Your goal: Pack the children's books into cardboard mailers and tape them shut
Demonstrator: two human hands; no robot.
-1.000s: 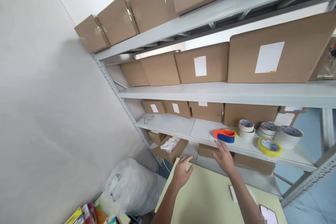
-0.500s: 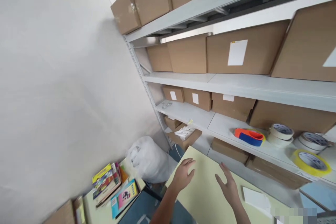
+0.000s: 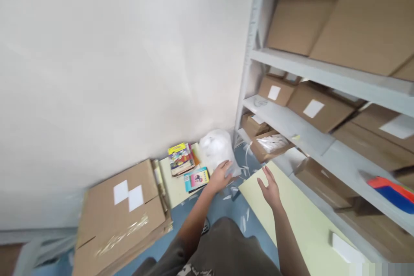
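Observation:
My left hand [image 3: 220, 177] reaches forward with its fingers apart and nothing in it. In the picture it overlaps the lower edge of a white plastic bag [image 3: 215, 146]; I cannot tell if they touch. A blue and pink book [image 3: 197, 178] lies just left of that hand, beside a pile of books with a yellow cover on top [image 3: 181, 158]. My right hand [image 3: 270, 188] is empty, its fingers spread, over the near corner of the pale yellow table [image 3: 297, 211]. A white flat object [image 3: 347, 248] rests farther along this table.
Large flat cardboard boxes [image 3: 129, 211] are stacked at the lower left by the wall. Grey metal shelves [image 3: 291, 120] with cardboard boxes [image 3: 326, 103] rise on the right. An orange and blue tape dispenser [image 3: 393, 192] sits on one shelf. White scraps [image 3: 243, 223] litter the blue floor.
The view has swung left and down, showing more floor, the stacked cardboard and my legs. Both hands remain empty and spread; the left now appears in front of the white bag.

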